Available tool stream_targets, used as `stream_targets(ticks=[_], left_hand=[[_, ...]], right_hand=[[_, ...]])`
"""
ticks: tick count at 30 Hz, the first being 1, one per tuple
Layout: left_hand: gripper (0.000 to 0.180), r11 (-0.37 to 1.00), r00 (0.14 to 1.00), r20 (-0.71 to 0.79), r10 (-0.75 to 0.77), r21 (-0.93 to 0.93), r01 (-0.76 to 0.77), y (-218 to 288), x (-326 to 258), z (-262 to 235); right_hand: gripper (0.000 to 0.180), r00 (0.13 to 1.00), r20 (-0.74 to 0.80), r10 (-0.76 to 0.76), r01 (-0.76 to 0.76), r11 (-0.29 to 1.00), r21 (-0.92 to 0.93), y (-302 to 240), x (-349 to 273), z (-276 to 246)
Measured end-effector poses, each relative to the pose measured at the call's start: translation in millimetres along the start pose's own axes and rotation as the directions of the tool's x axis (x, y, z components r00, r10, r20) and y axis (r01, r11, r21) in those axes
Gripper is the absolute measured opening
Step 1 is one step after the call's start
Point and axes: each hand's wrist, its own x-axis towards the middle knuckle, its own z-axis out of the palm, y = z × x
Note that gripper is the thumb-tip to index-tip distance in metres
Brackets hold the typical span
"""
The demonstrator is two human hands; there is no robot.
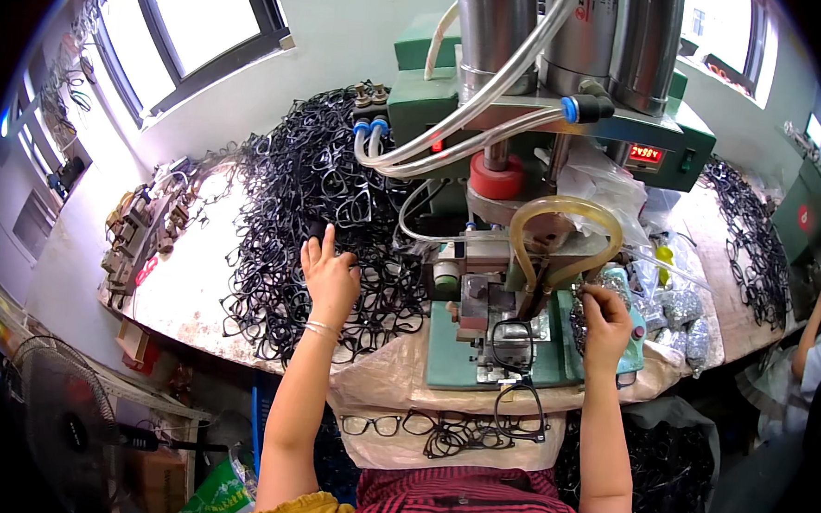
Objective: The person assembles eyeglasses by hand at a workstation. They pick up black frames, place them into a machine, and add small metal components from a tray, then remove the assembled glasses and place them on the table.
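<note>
My left hand (331, 278) reaches over the big pile of black eyeglass frames (308, 172). Its fingers are apart, some stretched toward the pile, with nothing seen between them. My right hand (606, 321) is closed in a pinch beside a tray of small shiny metal parts (616, 280), right of the press; what lies between the fingertips is too small to name. One eyeglass frame (512, 366) rests at the press's metal fixture (518, 325), between my hands. Below it another black frame (519, 434) hangs over the table's near edge.
A green press (419, 99) with metal cylinders, clear air hoses and a bent yellow tube (567, 202) stands ahead. Several finished-looking frames (461, 436) lie on the cloth before me. Bags of small parts (684, 313) sit right. A fan (72, 429) stands lower left; another person's arm (809, 333) shows far right.
</note>
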Motion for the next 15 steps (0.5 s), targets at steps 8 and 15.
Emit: stream_targets(ticks=[8,15], left_hand=[[0.028,0.122,0.936,-0.041,-0.35,-0.993,0.002,0,10,-5],[0.022,0.238,0.941,-0.074,-0.33,-0.971,0.007,60,10,-45]], right_hand=[[0.011,0.993,-0.105,-0.058,0.013,0.922,-0.387,-10,-48,-88],[0.013,0.891,0.283,-0.355,0.425,0.873,-0.241,-80,-27,8]])
